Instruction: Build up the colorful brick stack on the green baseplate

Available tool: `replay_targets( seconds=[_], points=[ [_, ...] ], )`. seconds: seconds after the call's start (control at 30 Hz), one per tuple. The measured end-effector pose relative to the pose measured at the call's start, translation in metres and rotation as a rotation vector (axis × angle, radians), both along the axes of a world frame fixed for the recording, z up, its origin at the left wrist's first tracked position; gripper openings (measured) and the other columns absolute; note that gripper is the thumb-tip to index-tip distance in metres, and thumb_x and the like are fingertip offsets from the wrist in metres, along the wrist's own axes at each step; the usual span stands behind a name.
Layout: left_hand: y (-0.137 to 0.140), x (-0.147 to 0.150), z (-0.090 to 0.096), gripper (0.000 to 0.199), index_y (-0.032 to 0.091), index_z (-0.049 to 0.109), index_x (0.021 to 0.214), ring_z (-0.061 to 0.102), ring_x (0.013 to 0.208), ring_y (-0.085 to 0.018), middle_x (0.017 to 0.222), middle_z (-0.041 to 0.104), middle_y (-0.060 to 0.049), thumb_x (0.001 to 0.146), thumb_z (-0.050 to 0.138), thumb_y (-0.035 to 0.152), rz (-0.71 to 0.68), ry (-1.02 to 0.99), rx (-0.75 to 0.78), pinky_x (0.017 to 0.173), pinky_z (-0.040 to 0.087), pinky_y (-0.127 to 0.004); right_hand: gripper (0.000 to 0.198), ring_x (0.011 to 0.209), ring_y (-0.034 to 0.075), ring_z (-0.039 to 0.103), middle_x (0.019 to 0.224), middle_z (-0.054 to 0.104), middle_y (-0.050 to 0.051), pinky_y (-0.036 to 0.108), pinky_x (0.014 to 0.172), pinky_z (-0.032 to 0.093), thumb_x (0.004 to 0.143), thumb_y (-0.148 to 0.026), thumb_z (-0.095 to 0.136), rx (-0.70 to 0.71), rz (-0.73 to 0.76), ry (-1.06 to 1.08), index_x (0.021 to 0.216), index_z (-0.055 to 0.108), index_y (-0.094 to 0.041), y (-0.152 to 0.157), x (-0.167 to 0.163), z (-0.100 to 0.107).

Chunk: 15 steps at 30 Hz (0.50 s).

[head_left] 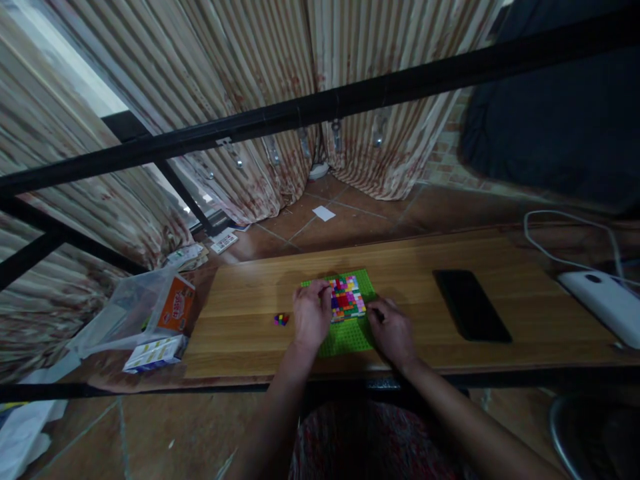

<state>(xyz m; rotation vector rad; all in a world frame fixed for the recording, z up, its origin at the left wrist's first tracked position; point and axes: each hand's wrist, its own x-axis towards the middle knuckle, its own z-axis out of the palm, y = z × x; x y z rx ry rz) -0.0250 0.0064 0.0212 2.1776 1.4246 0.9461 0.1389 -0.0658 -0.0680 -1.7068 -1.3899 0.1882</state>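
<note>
A green studded baseplate (345, 340) lies on the wooden board, with a many-coloured block of small toy bricks (347, 298) built up on its far part. My left hand (313, 312) rests at the block's left side, over the baseplate's left edge. Its fingers are bent, and what lies between them is hidden. At the plate's right edge is my right hand (393, 331), thumb and fingers curled together near the block's corner; anything in the pinch is too small to make out. Left of my left hand sits a little cluster of loose coloured bricks (281, 320).
A black phone (471, 305) lies on the board (240, 293) to the right, beside a white device with a cable (600, 300). To the left are a clear plastic bin (133, 310) and a small box (156, 353). A black metal bar (280, 117) crosses beyond the board.
</note>
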Motion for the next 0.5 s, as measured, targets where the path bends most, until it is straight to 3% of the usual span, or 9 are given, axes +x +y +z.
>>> replay_targets(
  seconds=[0.2, 0.5],
  points=[
    [0.004, 0.004, 0.000, 0.012, 0.021, 0.066, 0.084, 0.062, 0.087, -0.018, 0.086, 0.070, -0.002, 0.089, 0.055, 0.022, 0.014, 0.021, 0.030, 0.087, 0.042, -0.035, 0.019, 0.081, 0.019, 0.064, 0.089, 0.067, 0.007, 0.031, 0.075, 0.050, 0.084, -0.021, 0.047, 0.004, 0.002, 0.006, 0.085, 0.066, -0.021, 0.001, 0.001, -0.001],
    [0.011, 0.013, -0.022, 0.010, 0.022, 0.070, 0.076, 0.058, 0.087, -0.017, 0.083, 0.066, -0.002, 0.081, 0.062, 0.019, 0.092, -0.291, -0.038, 0.085, 0.047, -0.032, 0.019, 0.079, 0.019, 0.063, 0.086, 0.066, 0.006, 0.030, 0.073, 0.049, 0.086, -0.020, 0.046, -0.017, -0.001, 0.000, 0.084, 0.065, -0.021, 0.001, -0.001, 0.003]
  ],
)
